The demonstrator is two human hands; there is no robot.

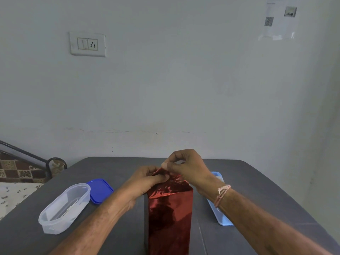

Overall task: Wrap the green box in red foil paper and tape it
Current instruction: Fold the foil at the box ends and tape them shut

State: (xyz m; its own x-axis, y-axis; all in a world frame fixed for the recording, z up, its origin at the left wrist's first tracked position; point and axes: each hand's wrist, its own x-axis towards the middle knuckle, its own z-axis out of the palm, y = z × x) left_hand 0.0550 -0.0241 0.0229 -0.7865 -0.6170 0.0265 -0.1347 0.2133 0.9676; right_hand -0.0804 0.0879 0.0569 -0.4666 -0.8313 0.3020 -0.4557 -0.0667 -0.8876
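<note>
Head view: a tall wrapped box point(169, 227) stands upright on the dark grey surface point(257, 181), in the near middle, its lower end cut off by the bottom edge of the picture. Red foil paper point(171, 205) covers every side of it that shows, smooth and shiny on the front face and crumpled into folds at the top. The box's own colour is hidden under the foil.

Both hands are at the top end of the box. The left hand point(147, 179) comes in from the left with its fingers curled, pinching the gathered foil at the upper left corner. The right hand point(187, 167) is just above and to the right of it, fingers bent and thumb pressed to forefinger on the raised peak of the fold. Whether anything besides foil sits between those fingertips cannot be told. The two hands nearly touch. A pale pink thread band point(222, 195) circles the right wrist.

Left of the box, well apart from it, lies a clear oval plastic container point(64, 207) with something pale inside. A dark blue lid point(100, 190) lies flat just behind it. On the right, a light blue tray point(219, 216) is partly hidden behind the right forearm.

Behind the surface rises a pale wall carrying a switch plate point(87, 44) and a taped paper sheet point(279, 19).
</note>
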